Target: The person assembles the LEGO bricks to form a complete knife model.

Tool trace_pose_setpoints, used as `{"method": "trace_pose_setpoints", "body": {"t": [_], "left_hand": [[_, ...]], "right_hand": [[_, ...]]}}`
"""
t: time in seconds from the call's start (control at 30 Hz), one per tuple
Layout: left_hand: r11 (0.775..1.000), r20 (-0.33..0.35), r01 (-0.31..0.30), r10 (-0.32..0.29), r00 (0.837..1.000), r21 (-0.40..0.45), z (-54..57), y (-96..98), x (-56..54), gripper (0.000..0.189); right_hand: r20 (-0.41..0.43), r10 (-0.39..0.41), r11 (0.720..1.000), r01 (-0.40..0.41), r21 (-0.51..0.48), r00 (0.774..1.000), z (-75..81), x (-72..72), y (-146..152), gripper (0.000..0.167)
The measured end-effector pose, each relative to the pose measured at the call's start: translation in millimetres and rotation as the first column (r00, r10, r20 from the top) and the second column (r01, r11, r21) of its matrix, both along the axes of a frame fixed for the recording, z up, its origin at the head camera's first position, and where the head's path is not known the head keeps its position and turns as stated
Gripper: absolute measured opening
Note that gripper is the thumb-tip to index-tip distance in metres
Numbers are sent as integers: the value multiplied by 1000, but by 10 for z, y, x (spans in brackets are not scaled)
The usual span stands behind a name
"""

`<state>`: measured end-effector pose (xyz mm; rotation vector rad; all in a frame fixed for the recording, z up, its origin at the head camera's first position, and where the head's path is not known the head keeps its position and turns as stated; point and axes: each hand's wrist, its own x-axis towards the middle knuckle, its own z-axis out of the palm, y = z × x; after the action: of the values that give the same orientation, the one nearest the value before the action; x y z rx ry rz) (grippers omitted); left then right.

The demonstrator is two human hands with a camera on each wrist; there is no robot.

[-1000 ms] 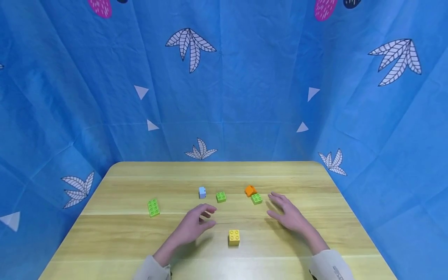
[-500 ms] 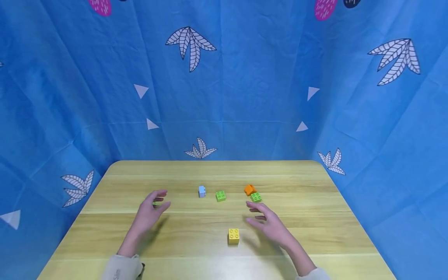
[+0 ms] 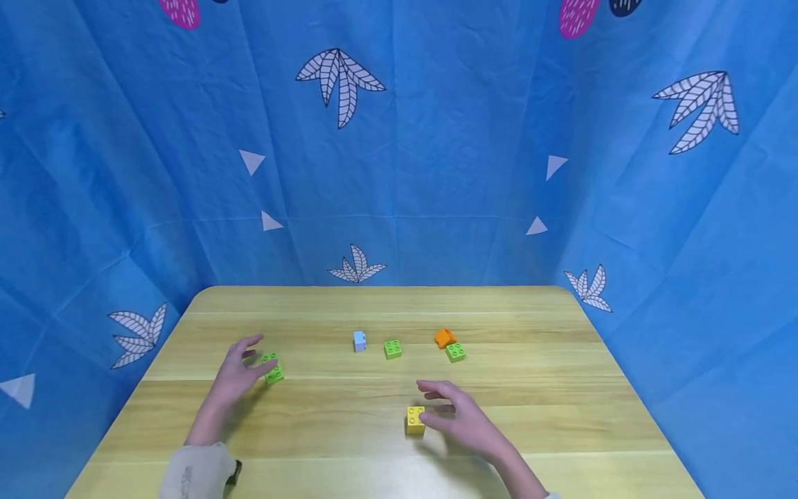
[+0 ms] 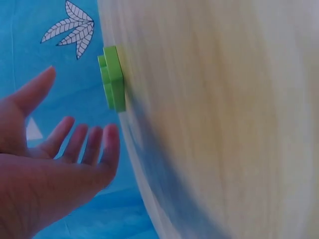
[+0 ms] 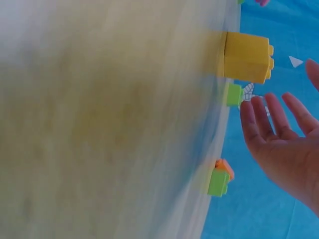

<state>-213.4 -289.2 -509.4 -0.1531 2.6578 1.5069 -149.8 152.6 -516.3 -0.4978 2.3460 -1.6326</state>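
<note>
On the left of the table lies a long green toy brick (image 3: 273, 372), two studs wide; in the left wrist view the same green brick (image 4: 113, 79) stands beyond the fingertips. My left hand (image 3: 234, 373) hovers at it, thumb overlapping it in the head view, fingers spread and holding nothing. At the front middle is a yellow toy brick (image 3: 415, 421) with studs on top. My right hand (image 3: 460, 420) is beside it, thumb tip over its right edge in the head view. The right wrist view shows the yellow brick (image 5: 247, 57) apart from the loosely bent fingers of that hand (image 5: 289, 132).
Farther back stand a light blue brick (image 3: 359, 341) and a small green brick (image 3: 393, 348). To their right, an orange piece (image 3: 445, 338) lies against another small green brick (image 3: 456, 352). A blue patterned cloth (image 3: 399, 159) hangs around the wooden table (image 3: 349, 436).
My left hand has moved left to the long green brick. My right hand has come left and toward the front, from near the orange piece to the yellow brick. The bricks have stayed put.
</note>
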Motion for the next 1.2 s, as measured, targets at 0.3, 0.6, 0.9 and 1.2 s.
{"method": "trace_pose_setpoints", "body": {"t": [0.3, 0.6, 0.9, 1.2], "left_hand": [[997, 62, 37, -41, 997, 73, -63, -93, -47, 93], [997, 87, 67, -71, 994, 49, -120, -123, -60, 100], [993, 57, 114, -114, 992, 16, -128, -91, -52, 92], [993, 80, 105, -100, 992, -59, -123, -68, -47, 85]], "right_hand": [[11, 4, 999, -4, 46, 1000, 9, 32, -11, 57], [18, 28, 996, -30, 85, 999, -1, 28, -11, 52], [-2, 36, 993, -36, 112, 999, -33, 24, -33, 45], [6, 51, 989, -52, 136, 999, -33, 32, -43, 41]]}}
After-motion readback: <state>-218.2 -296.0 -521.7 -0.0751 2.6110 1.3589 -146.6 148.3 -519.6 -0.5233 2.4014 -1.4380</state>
